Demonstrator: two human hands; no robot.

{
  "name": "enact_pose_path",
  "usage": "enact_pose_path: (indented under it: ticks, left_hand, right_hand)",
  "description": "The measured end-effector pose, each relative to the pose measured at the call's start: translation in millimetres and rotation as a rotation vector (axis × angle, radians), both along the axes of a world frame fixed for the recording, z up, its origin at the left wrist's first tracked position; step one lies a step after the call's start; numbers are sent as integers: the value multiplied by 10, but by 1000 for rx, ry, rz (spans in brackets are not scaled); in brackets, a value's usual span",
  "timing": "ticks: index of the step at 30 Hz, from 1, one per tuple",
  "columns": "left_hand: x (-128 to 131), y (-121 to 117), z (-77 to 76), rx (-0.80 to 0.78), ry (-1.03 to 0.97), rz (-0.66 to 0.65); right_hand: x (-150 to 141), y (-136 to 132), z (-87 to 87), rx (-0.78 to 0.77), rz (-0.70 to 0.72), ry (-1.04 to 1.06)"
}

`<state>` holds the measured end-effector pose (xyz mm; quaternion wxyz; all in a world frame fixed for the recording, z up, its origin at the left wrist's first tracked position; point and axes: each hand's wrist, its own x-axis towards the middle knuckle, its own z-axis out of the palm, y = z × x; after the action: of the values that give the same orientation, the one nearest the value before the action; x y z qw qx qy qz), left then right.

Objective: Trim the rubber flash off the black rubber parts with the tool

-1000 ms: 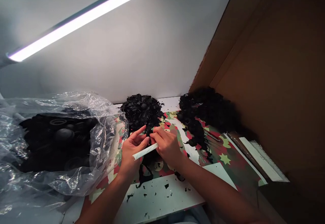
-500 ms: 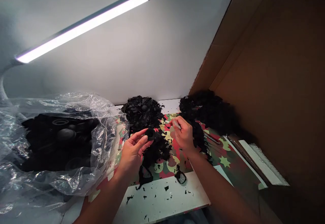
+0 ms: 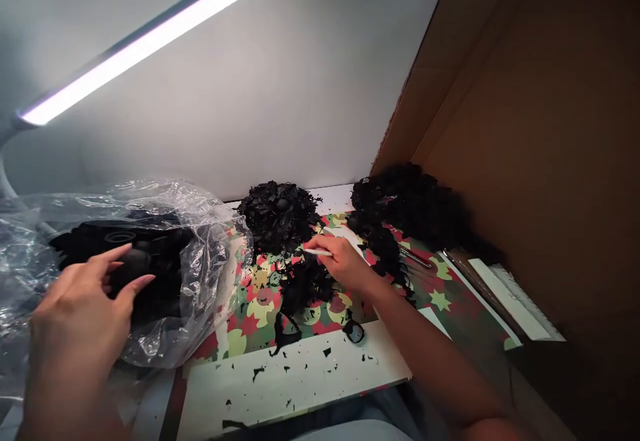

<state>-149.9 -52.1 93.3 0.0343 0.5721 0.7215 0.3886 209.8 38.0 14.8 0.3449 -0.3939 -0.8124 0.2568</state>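
Note:
My left hand [image 3: 87,314] is over the mouth of a clear plastic bag [image 3: 205,281], thumb and fingers apart. Black round rubber-looking parts [image 3: 120,235] fill the bag just beyond its fingertips. In my right hand [image 3: 343,264] is a slim white tool [image 3: 319,252], its tip pointing left; its exact kind cannot be made out. That hand hovers above a small heap of black scraps [image 3: 305,284]. Behind it a bigger mound of black trimmings [image 3: 280,214] stands against the wall.
A dark pile [image 3: 415,207] lies at the right by the cardboard wall [image 3: 540,161]. Metal tweezers-like tools [image 3: 417,259] and a white strip [image 3: 515,301] rest on the patterned sheet [image 3: 440,317]. Black bits dot the white board [image 3: 300,387]. A lit tube lamp [image 3: 150,44] hangs above.
My left hand has moved left from the middle to the bag, and the black round part it held no longer shows in it. My right hand has shifted slightly left with the white tool.

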Motion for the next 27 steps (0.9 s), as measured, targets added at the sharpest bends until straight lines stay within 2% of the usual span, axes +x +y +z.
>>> enact_pose_path:
  ticks: [2, 5, 8, 10, 14, 16, 18, 20, 22, 24, 27]
  left_hand:
    - [-71, 58, 61, -4, 258, 134]
    - [-60, 119, 108, 51, 379, 171]
    - [-84, 144, 85, 51, 405, 190]
    - [-160, 140, 39, 19, 403, 195]
    - [-313, 40, -2, 17, 349, 153]
    - [-252, -36, 31, 55, 303, 141]
    - [-30, -86, 59, 148, 209, 122]
    - [332, -85, 37, 226, 25, -17]
    - [754, -30, -58, 138, -237, -292]
    - [1137, 71, -201, -61, -477, -488]
    - [1501, 266, -405, -142, -622, -581]
  right_hand:
    - [-82, -76, -43, -74, 176, -64]
    - [-176, -167, -135, -21, 341, -194]
    - [-213, -201, -189, 77, 312, -283]
    - [-205, -193, -185, 81, 275, -283]
    - [-157, -130, -137, 25, 184, -93]
    - [-144, -98, -120, -29, 138, 55]
    - [-148, -88, -111, -91, 89, 177]
    - [-162, -102, -107, -129, 55, 256]
    - [-173, -129, -106, -126, 40, 300]
    - [-171, -156, -103, -98, 47, 323]
    - [-147, -170, -88, -36, 97, 323]
